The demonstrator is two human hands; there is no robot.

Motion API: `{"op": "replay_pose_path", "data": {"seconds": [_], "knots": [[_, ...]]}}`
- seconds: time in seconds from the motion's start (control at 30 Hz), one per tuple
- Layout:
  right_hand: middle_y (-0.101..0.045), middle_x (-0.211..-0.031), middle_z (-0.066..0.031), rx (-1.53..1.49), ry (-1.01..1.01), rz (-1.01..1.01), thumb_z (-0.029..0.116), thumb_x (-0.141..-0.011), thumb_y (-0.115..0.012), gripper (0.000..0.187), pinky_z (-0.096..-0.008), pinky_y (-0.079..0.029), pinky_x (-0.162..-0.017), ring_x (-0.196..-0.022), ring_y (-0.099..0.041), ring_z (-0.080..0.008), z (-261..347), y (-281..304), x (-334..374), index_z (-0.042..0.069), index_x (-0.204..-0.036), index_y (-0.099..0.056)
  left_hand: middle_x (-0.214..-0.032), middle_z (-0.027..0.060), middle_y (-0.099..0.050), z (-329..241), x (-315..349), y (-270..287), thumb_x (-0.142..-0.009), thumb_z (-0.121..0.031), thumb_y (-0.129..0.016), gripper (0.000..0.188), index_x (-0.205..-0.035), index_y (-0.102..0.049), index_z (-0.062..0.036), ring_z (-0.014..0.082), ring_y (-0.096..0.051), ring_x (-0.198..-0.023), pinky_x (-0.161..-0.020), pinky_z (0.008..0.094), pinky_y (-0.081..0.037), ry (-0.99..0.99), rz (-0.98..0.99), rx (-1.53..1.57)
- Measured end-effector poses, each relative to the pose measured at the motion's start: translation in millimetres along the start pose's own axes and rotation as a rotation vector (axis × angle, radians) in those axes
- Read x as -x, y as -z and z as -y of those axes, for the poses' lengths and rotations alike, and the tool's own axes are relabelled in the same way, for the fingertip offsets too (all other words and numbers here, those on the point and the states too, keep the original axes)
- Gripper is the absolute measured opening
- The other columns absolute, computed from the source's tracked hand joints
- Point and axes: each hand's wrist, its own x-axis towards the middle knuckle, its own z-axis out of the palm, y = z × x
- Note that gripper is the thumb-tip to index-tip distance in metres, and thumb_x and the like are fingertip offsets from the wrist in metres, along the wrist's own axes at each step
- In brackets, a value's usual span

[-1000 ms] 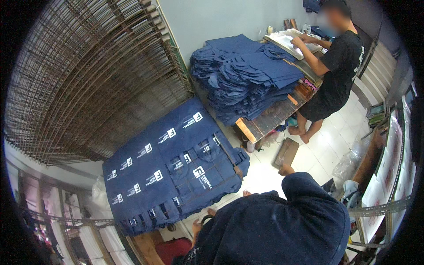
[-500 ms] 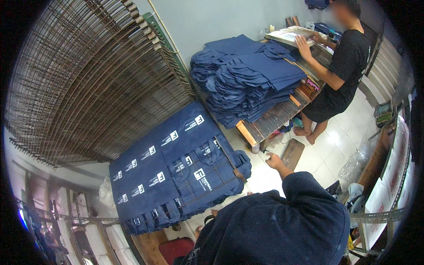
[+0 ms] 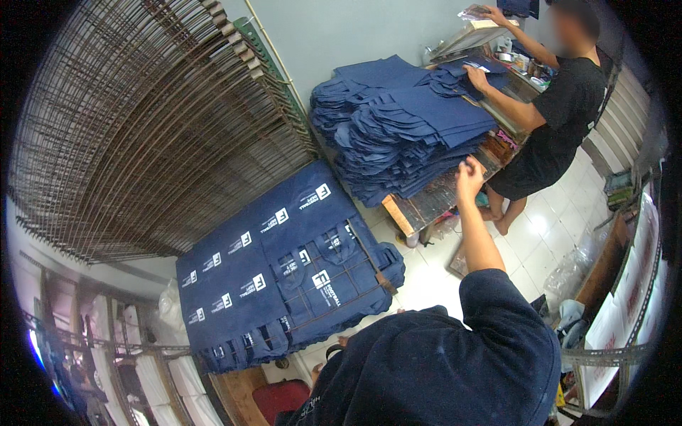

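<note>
My right hand is raised at arm's length, fingers loosely apart and holding nothing, just in front of the tall pile of dark blue cloth bags on a worn wooden table. My dark blue sleeve fills the lower middle of the view. My left hand is hidden below my body. Lower left of the pile, a wire rack shelf carries flat dark blue bags with white prints.
A person in a black shirt stands at the table's far end, lifting a hinged printing frame, the other hand on a bag. A tall stack of wire rack shelves is at left. A red stool sits below.
My right hand has risen from near the floor up to the edge of the bag pile. The person at the table has swung the printing frame upward.
</note>
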Motion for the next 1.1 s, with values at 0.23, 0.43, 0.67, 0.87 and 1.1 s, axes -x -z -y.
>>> {"op": "replay_pose_path", "data": {"seconds": [0.23,0.43,0.67,0.87,1.1], "knots": [[-0.056,-0.104,-0.0163,-0.442,-0.298,0.094,0.031,-0.083,-0.061,0.051,-0.0336,-0.050,-0.072,-0.088,-0.059,-0.0235,69.6,-46.5,-82.2,0.003,-0.121,-0.043,-0.072,0.0123,-0.065,6.2,4.6,-0.2,-0.072,-0.041,-0.070,0.059,-0.112,-0.053,-0.0006,0.0219,-0.063,-0.065,-0.060,0.0312,-0.048,0.006,-0.024,0.004],[-0.011,-0.141,-0.0298,-1.024,-0.658,0.222,0.068,-0.076,-0.046,0.103,-0.0505,-0.022,-0.105,-0.131,-0.018,-0.0419,73.9,-107.3,-107.1,0.007,-0.139,0.007,-0.072,0.0124,-0.065,10.4,4.9,2.7,-0.072,-0.041,-0.071,0.060,-0.112,-0.054,-0.0005,0.0219,-0.063,-0.065,-0.060,0.0313,-0.048,0.001,-0.063,-0.001],[-0.020,-0.140,-0.0223,-1.195,-0.861,0.262,0.064,-0.071,-0.057,0.101,-0.0605,-0.026,-0.099,-0.128,-0.025,-0.0387,90.0,-180.8,-45.2,0.003,-0.137,-0.011,-0.073,0.0122,-0.066,27.0,21.6,12.2,-0.071,-0.042,-0.072,0.061,-0.112,-0.054,-0.0011,0.0217,-0.063,-0.066,-0.061,0.0310,-0.048,0.039,-0.116,0.068],[-0.050,-0.113,-0.0140,-0.837,-0.457,-0.215,-0.006,-0.068,-0.050,0.053,-0.0419,-0.053,-0.067,-0.086,-0.059,-0.0278,41.1,-231.7,-77.6,0.005,-0.118,-0.041,-0.082,0.0121,-0.066,-31.1,45.3,23.9,-0.074,-0.028,-0.069,0.046,-0.110,-0.055,-0.0025,0.0173,-0.062,-0.076,-0.067,0.0294,-0.048,-0.015,-0.232,0.319],[-0.047,-0.110,-0.0140,-0.842,-0.286,0.307,-0.009,-0.073,-0.057,0.051,-0.0514,-0.045,-0.079,-0.094,-0.054,-0.0274,190.9,-186.8,-50.2,0.009,-0.112,-0.031,-0.099,0.0082,-0.059,-274.4,94.4,83.8,-0.081,-0.010,-0.063,0.031,-0.107,-0.054,0.0030,0.0132,-0.056,-0.086,-0.075,0.0268,-0.045,-0.530,-0.341,0.637]]}}
